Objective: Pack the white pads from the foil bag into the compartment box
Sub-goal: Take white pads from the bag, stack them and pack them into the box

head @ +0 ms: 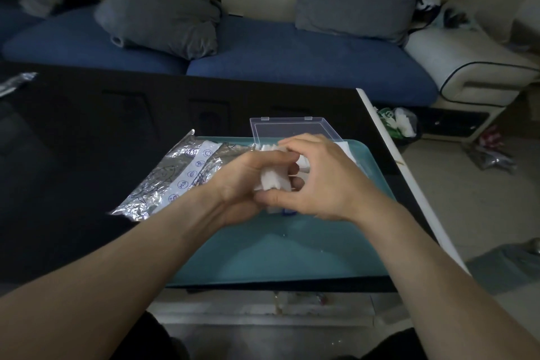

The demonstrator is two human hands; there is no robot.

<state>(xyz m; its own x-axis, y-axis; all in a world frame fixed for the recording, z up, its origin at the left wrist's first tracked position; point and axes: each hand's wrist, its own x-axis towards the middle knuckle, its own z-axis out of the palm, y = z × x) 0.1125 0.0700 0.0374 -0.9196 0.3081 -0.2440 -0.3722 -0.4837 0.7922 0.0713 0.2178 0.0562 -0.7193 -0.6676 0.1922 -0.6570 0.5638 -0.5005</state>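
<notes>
A small stack of white pads [274, 178] is held between both hands above the teal tray [263, 254]. My left hand [248, 181] grips the stack from the left, fingers curled under it. My right hand [318, 178] grips it from the right, thumb below and fingers over the top. The clear compartment box [292, 128] stands behind the hands with its lid open; its base is mostly hidden by my right hand, with more white pads [268, 148] showing at its left edge. The silver foil bag [175, 175] lies flat at the tray's left.
The tray sits on a black table [87, 140] with a white right edge [409, 181]. A scrap of foil [17, 82] lies at the far left. A blue sofa with grey cushions [160, 17] runs behind the table. Litter lies on the floor at right.
</notes>
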